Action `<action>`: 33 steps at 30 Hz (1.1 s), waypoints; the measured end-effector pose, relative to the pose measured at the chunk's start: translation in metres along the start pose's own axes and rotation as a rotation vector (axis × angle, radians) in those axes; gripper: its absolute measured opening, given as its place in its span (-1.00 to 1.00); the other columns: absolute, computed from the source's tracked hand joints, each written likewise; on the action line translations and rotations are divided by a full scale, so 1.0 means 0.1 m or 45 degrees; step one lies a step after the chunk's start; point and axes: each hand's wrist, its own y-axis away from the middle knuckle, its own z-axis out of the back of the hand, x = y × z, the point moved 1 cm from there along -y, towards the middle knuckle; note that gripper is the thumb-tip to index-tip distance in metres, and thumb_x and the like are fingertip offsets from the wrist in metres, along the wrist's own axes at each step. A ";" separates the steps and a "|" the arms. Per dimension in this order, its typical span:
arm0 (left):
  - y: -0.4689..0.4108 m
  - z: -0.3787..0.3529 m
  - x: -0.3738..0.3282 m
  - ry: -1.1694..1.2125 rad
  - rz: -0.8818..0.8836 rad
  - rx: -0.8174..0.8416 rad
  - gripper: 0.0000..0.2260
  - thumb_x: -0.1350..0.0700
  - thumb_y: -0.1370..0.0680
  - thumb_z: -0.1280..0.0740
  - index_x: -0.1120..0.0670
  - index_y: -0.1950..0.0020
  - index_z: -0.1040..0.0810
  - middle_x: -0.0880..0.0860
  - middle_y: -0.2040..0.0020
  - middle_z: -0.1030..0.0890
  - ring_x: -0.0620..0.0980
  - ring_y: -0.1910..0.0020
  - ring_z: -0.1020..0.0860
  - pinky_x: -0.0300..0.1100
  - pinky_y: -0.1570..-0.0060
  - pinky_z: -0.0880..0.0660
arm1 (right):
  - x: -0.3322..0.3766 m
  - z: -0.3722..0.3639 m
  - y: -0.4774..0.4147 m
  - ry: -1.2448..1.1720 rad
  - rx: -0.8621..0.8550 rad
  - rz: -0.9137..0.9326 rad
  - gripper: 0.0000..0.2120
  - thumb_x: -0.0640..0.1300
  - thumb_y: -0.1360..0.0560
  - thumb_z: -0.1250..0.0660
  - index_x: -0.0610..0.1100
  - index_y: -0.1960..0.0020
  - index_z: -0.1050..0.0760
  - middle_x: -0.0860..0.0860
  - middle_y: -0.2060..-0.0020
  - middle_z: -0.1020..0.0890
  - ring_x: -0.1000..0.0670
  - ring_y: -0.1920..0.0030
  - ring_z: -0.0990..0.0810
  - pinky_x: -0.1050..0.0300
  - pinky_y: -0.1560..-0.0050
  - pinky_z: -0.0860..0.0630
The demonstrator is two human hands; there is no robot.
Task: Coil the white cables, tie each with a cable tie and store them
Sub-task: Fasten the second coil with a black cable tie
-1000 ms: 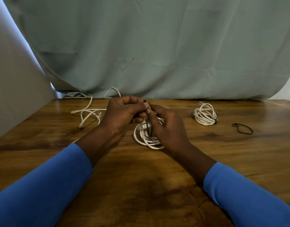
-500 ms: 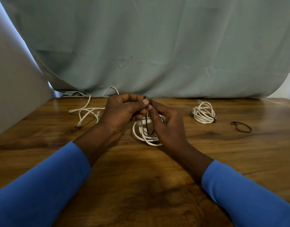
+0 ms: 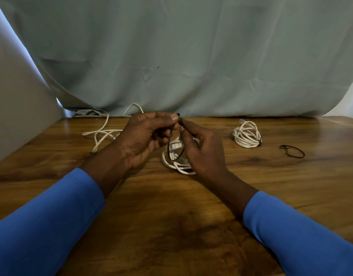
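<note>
A coiled white cable (image 3: 176,164) lies on the wooden table (image 3: 171,226) just below my hands, partly hidden by the right one. A thin black cable tie (image 3: 170,145) hangs in a loop down to the coil; whether it passes round the coil I cannot tell. My left hand (image 3: 145,136) pinches one end of the tie at the top, and my right hand (image 3: 199,150) pinches the other end beside it. A loose white cable (image 3: 101,134) sprawls at the back left. A second white coil (image 3: 247,135), bound with a black tie, rests at the back right.
A spare black cable tie (image 3: 292,151) lies on the table to the right of the bound coil. A grey-green cloth (image 3: 191,56) hangs along the table's back edge, and a pale panel (image 3: 16,108) stands at the left.
Both hands have risen a little above the coil, drawing the black tie up so its loop shows between them. The coil stays on the table.
</note>
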 end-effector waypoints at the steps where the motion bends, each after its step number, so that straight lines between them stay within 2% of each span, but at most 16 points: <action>1: 0.00 -0.01 0.01 0.003 0.014 -0.005 -0.97 0.22 -0.53 -0.45 0.15 0.06 -0.69 0.02 0.28 -0.67 -0.14 0.36 -0.52 -0.35 0.38 -0.49 | 0.00 0.00 0.00 0.009 -0.004 0.012 -0.66 0.07 -0.64 -0.25 0.11 -0.37 -0.59 0.09 0.00 -0.77 0.05 0.03 -0.73 -0.11 0.03 -0.64; 4: 0.00 0.00 0.00 0.022 0.051 0.008 -0.92 0.20 -0.48 -0.48 0.15 0.05 -0.69 0.02 0.28 -0.67 -0.14 0.35 -0.52 -0.35 0.38 -0.50 | 0.01 0.00 0.00 0.029 -0.015 0.046 -0.66 0.06 -0.64 -0.25 0.11 -0.38 -0.58 0.08 -0.01 -0.77 0.04 0.05 -0.73 -0.11 0.07 -0.64; 8: 0.00 0.00 -0.02 0.017 0.091 0.053 -0.82 0.13 -0.36 -0.50 0.14 0.07 -0.68 0.01 0.28 -0.66 -0.16 0.35 -0.54 -0.36 0.39 -0.50 | -0.01 0.00 -0.01 0.030 -0.030 0.106 -0.65 0.00 -0.64 -0.26 0.10 -0.40 -0.56 -0.03 0.05 -0.77 -0.07 0.09 -0.74 -0.16 0.09 -0.65; 12: 0.00 0.01 -0.01 0.002 0.154 0.084 -0.86 0.12 -0.35 -0.50 0.12 0.14 -0.70 0.01 0.28 -0.66 -0.15 0.37 -0.53 -0.35 0.39 -0.50 | -0.01 0.01 -0.02 0.042 -0.022 0.129 -0.65 0.01 -0.65 -0.24 0.11 -0.40 -0.56 -0.02 0.04 -0.77 -0.06 0.09 -0.74 -0.15 0.09 -0.65; 14: 0.00 0.00 0.00 0.006 0.166 0.098 -0.83 0.11 -0.34 -0.51 0.13 0.11 -0.70 0.01 0.28 -0.66 -0.15 0.36 -0.54 -0.35 0.37 -0.51 | -0.01 0.01 -0.02 0.052 -0.019 0.138 -0.65 0.01 -0.65 -0.23 0.11 -0.40 -0.57 -0.01 0.05 -0.77 -0.06 0.10 -0.74 -0.14 0.10 -0.64; 20: 0.01 0.00 -0.04 0.115 0.154 0.056 -0.96 0.20 -0.54 -0.42 0.13 0.10 -0.66 0.00 0.32 -0.63 -0.17 0.42 -0.54 -0.35 0.44 -0.51 | -0.01 0.01 -0.02 0.094 -0.054 0.183 -0.66 -0.03 -0.64 -0.25 0.06 -0.38 -0.59 -0.03 0.14 -0.77 -0.04 0.23 -0.71 -0.10 0.23 -0.62; 22: 0.02 0.00 -0.05 0.103 0.175 0.062 -0.97 0.18 -0.50 -0.44 0.12 0.10 -0.65 -0.01 0.32 -0.63 -0.18 0.43 -0.54 -0.36 0.45 -0.50 | -0.01 0.01 -0.02 0.107 -0.049 0.199 -0.66 -0.03 -0.65 -0.25 0.05 -0.39 -0.58 -0.04 0.16 -0.76 -0.06 0.24 -0.71 -0.10 0.24 -0.61; 26: 0.04 -0.01 -0.04 0.079 0.213 0.059 -0.81 0.13 -0.36 -0.48 0.14 0.07 -0.65 -0.01 0.34 -0.63 -0.19 0.46 -0.55 -0.36 0.47 -0.50 | -0.02 0.02 -0.02 0.131 -0.037 0.216 -0.66 -0.02 -0.65 -0.25 0.06 -0.39 -0.58 -0.05 0.17 -0.76 -0.06 0.23 -0.71 -0.09 0.21 -0.61; 29: 0.03 0.00 -0.04 0.074 0.240 0.083 -0.83 0.14 -0.38 -0.47 0.14 0.06 -0.65 -0.01 0.34 -0.62 -0.18 0.47 -0.54 -0.36 0.48 -0.49 | -0.01 0.02 -0.03 0.132 -0.041 0.231 -0.67 -0.04 -0.66 -0.25 0.08 -0.38 -0.59 -0.03 0.14 -0.77 -0.04 0.22 -0.72 -0.08 0.22 -0.61; 33: 0.02 -0.01 -0.02 0.063 0.264 0.084 -0.97 0.21 -0.51 -0.42 0.13 0.08 -0.64 -0.01 0.36 -0.62 -0.18 0.48 -0.54 -0.37 0.49 -0.49 | 0.00 0.03 -0.02 0.152 -0.052 0.245 -0.68 -0.04 -0.66 -0.26 0.09 -0.38 -0.60 0.00 0.15 -0.77 -0.01 0.24 -0.71 -0.06 0.24 -0.60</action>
